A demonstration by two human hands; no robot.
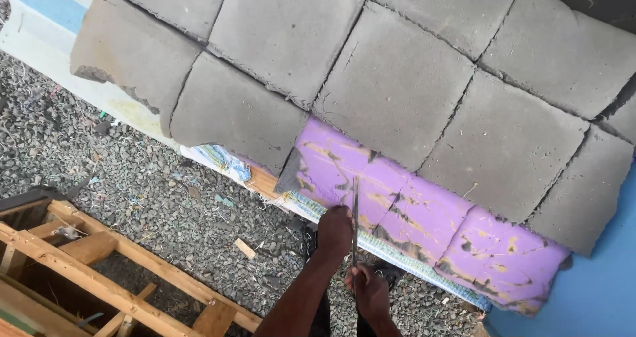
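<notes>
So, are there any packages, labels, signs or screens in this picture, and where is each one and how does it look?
None of these shows here.
The nearest things are plain, without print:
Grey foam slab: fills the top, cut into square blocks.
Purple foam layer: under the grey one, with yellow-brown glue marks.
Thin blade: upright against the purple foam, between the left hand and right hand.

Both hands, left hand (334, 230) and right hand (369, 292), are holding a thin metal blade (355, 211) against the purple foam slab (411, 224) under grey foam blocks (397, 79).

The 1 head-worn camera looks steeply down, fairly close, over foam slabs (397, 85) and gravel ground (152, 198).
</notes>
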